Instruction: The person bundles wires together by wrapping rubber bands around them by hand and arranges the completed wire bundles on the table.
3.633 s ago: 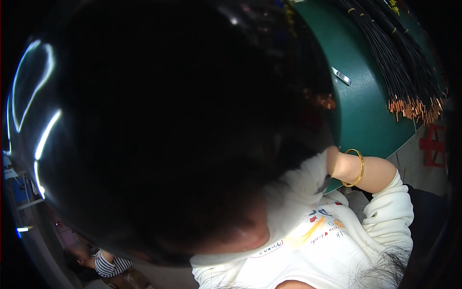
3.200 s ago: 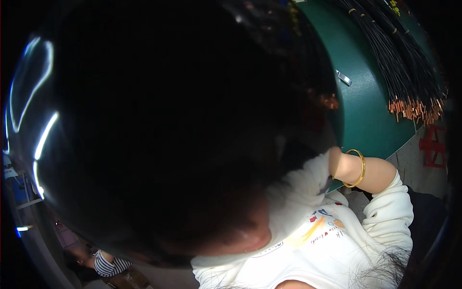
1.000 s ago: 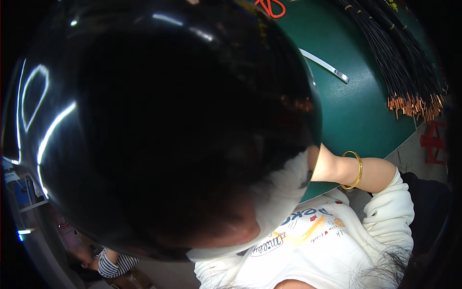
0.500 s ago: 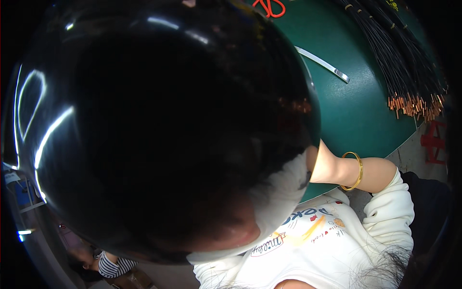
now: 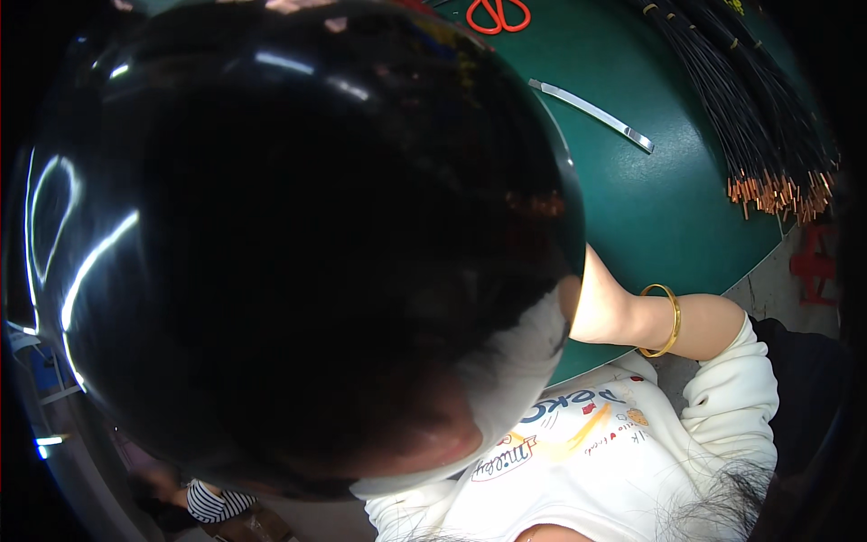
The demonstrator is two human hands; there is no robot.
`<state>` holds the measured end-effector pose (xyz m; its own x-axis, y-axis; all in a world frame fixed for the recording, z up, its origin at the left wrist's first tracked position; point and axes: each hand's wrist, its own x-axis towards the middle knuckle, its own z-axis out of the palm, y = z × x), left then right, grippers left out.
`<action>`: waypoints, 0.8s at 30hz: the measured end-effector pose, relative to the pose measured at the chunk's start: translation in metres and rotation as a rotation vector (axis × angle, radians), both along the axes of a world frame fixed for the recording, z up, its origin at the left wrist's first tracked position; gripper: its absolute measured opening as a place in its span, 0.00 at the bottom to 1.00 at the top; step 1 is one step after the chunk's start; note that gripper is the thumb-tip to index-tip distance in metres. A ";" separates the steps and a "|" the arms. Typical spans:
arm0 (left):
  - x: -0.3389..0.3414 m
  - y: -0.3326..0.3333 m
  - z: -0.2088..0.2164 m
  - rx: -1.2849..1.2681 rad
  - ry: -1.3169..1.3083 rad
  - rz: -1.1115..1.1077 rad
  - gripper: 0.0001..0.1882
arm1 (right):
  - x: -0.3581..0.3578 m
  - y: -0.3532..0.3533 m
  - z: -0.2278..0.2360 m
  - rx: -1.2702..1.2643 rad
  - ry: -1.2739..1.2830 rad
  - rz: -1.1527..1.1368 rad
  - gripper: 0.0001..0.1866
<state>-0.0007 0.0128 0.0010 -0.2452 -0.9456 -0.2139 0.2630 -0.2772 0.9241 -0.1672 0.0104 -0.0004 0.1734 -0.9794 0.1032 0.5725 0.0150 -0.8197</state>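
Well, a glossy black dome is partly hiding the right hand, so I'm failing to tell the fingers' grip; a silver strip is lying on the green tabletop.

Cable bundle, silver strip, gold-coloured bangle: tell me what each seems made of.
Cable bundle: likely rubber or plastic sheathing, black and in thin, bending strands; its ends look like copper, orange-brown and shiny.
Silver strip: probably smooth metal, judging by its bright reflections.
Bangle: polished gold-coloured metal by its gleam; solid or plated, I can't tell.
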 end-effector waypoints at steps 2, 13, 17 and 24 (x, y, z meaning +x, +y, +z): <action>0.002 0.000 0.008 -0.082 0.057 -0.038 0.16 | 0.006 0.002 0.005 -0.009 -0.030 0.045 0.10; 0.003 0.002 0.000 -0.025 0.046 -0.060 0.16 | 0.007 0.000 0.005 -0.048 0.130 0.058 0.13; 0.003 0.003 0.001 -0.069 -0.094 -0.020 0.19 | 0.004 0.001 0.014 -0.053 0.179 0.017 0.12; 0.001 0.004 0.004 -0.024 -0.069 0.029 0.19 | 0.005 -0.003 0.007 0.022 0.049 0.068 0.09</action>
